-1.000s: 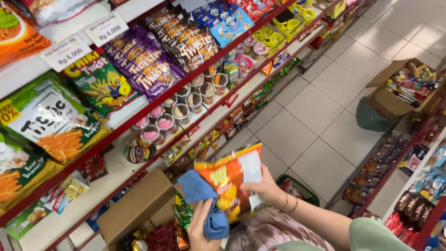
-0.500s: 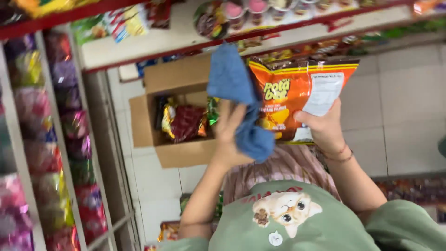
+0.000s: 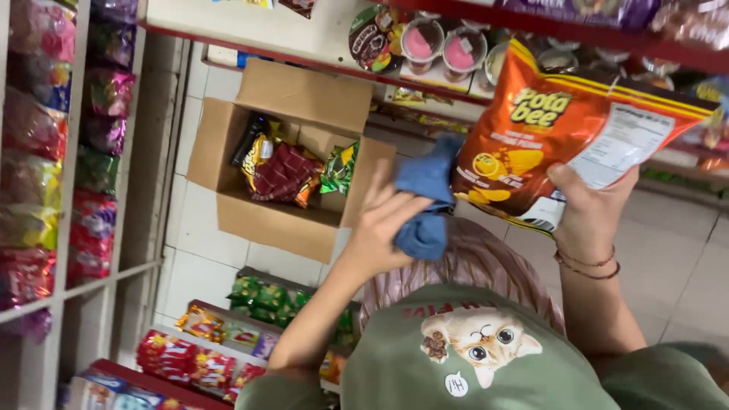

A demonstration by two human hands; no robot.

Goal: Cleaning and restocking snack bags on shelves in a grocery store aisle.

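Note:
My right hand point(image 3: 588, 212) grips an orange snack bag point(image 3: 554, 133) by its lower right corner, holding it up in front of the shelf. My left hand point(image 3: 380, 228) is closed on a blue cloth point(image 3: 425, 201), which is pressed against the bag's lower left edge. Below both hands I see my green shirt with a cat picture point(image 3: 471, 345) and a striped skirt.
An open cardboard box point(image 3: 262, 220) with snack packets stands on the tiled floor at my left. A red-edged shelf point(image 3: 304, 34) above holds cups and packets. More shelves of bright packets point(image 3: 45, 152) run down the left side, and low packets point(image 3: 197, 357) lie near my feet.
The camera has tilted further down and turned. The bag has moved up and right, and the cloth has slid down to the bag's lower left edge.

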